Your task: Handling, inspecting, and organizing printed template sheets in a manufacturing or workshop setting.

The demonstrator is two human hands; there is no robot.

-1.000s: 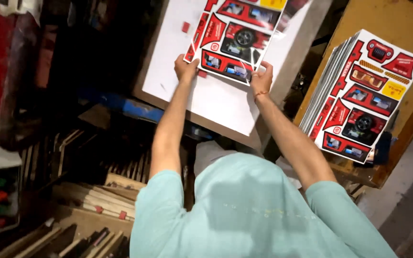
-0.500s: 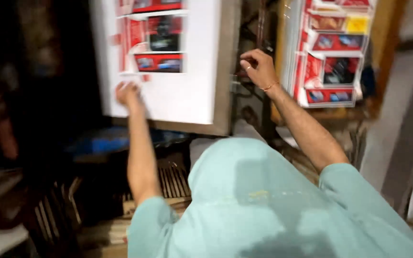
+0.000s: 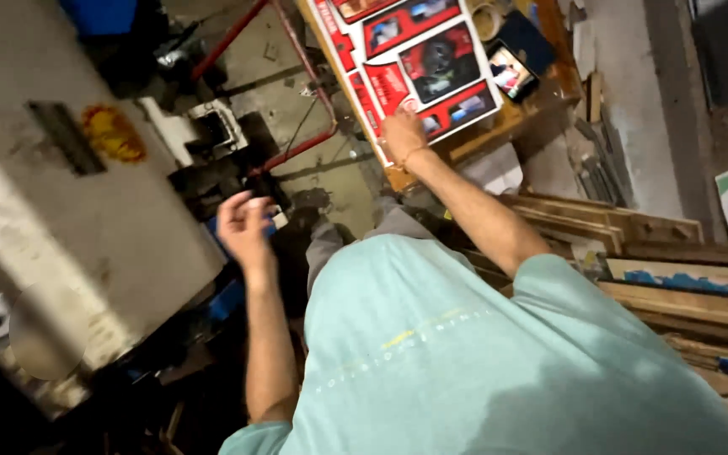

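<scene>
Head view: right hand [image 3: 404, 133] laid fingers-down on the lower edge of a stack of red printed die-cut cardboard sheets [image 3: 419, 59], which rests on a wooden table [image 3: 499, 126] beside a lit phone [image 3: 511, 72]; whether it pinches a sheet cannot be told. Left hand [image 3: 244, 226] raised, fingers loosely curled, holding nothing, near the grey metal machine [image 3: 61, 211].

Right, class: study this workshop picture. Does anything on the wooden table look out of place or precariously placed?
Yes. The stack of red printed cardboard sheets lies skewed on the wooden table, its lower corner jutting past the edge under the right hand. A small lit phone sits beside the sheets near that edge. The left hand hangs empty.
</scene>
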